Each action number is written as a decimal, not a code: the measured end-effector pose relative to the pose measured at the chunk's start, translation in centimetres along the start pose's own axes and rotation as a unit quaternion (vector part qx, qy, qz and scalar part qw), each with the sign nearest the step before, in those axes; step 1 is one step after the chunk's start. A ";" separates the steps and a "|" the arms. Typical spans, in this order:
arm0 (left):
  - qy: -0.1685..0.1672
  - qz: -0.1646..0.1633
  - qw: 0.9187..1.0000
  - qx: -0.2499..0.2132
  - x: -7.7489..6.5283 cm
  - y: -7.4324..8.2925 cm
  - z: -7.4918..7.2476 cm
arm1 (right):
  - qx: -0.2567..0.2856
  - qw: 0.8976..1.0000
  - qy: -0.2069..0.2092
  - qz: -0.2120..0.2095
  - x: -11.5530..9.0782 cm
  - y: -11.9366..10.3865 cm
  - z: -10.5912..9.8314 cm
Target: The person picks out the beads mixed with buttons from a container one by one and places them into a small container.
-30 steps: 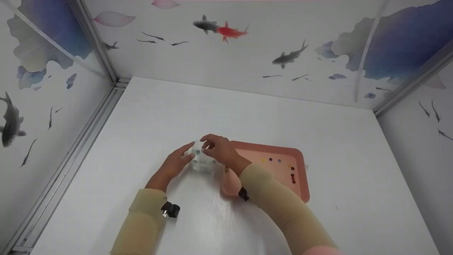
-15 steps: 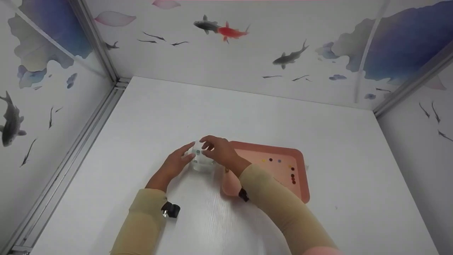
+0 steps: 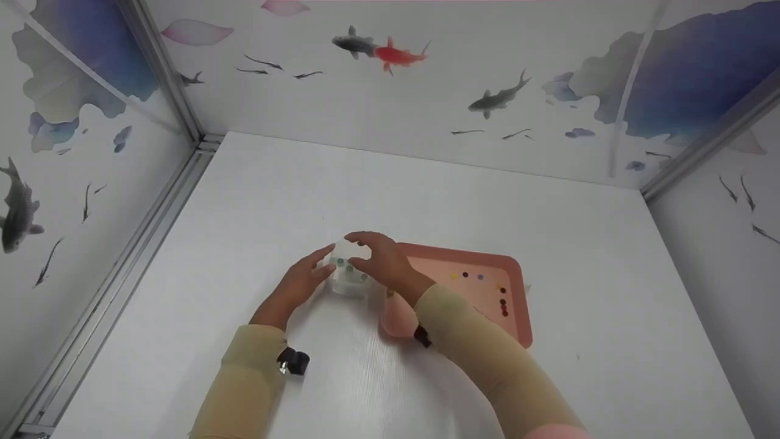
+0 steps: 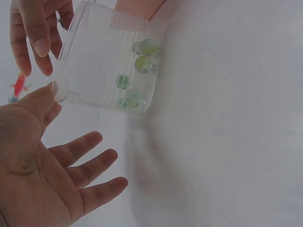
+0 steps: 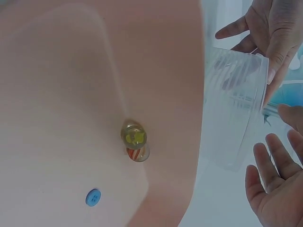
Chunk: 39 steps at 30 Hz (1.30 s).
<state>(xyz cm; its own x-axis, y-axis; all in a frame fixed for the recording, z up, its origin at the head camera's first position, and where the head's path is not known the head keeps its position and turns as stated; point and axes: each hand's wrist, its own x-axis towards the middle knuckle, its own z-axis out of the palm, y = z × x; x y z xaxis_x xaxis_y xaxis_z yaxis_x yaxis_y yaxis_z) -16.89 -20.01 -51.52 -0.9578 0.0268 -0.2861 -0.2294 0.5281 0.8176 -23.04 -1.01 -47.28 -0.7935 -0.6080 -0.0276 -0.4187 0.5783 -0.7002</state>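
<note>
A clear plastic box [image 4: 102, 52] with several green and yellow marbles [image 4: 144, 64] along its bottom stands left of the pink tray [image 3: 454, 251]. My left hand [image 3: 300, 279] pinches the box's rim by a small tab, thumb on the near side, while its other fingers stretch out loosely. Over the box's mouth is my right hand [image 3: 384, 259], its thumb and fingers apart with nothing seen between them. In the right wrist view the fingers of the right hand [image 5: 279, 184] are relaxed beside the box [image 5: 232, 109].
Inside the tray, a yellow marble [image 5: 134, 137] and an orange-striped marble [image 5: 138, 153] lie against the wall near a blue button [image 5: 93, 197]. Several small dark buttons [image 3: 503, 302] line the tray's right side. Printed white walls enclose the white table [image 3: 292, 183].
My right thumb and fingers have spread apart from a pinch. A marble now shows in the box just below the right thumb. The left hand has stayed in place.
</note>
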 end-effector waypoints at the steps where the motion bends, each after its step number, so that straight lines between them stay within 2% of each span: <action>1: 0.001 0.001 1.000 -0.001 0.0 0.0 0.0 | -0.006 1.000 0.003 -0.004 -0.1 0.0 -0.1; 8: 0.001 0.007 1.000 0.000 0.0 -0.2 -0.1 | -0.072 0.996 0.025 -0.047 -0.3 0.1 -0.4; 12: 0.001 0.009 1.000 -0.001 0.0 -0.3 -0.1 | -0.117 0.992 0.032 -0.045 -0.3 0.2 -0.6; 16: 0.002 0.011 1.000 -0.005 0.1 -0.3 0.0 | -0.139 0.989 0.029 -0.041 -0.5 0.4 -0.8; 23: 0.002 -0.002 1.000 -0.002 -0.1 -0.1 0.1 | -0.159 0.986 0.025 -0.053 -0.9 1.2 -1.2; 39: 0.005 -0.003 1.000 -0.002 -0.3 0.0 0.1 | -0.156 0.987 0.015 -0.029 -1.8 2.9 -2.2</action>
<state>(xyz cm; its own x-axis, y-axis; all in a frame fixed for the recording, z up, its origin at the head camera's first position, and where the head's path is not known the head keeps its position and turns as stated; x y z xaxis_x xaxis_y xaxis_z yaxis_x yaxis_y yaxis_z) -16.59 -19.91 -51.46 -0.9584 0.0147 -0.2850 -0.2351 0.5251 0.8179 -23.76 2.92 -47.72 -0.7749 -0.6314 0.0301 -0.5755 0.6850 -0.4469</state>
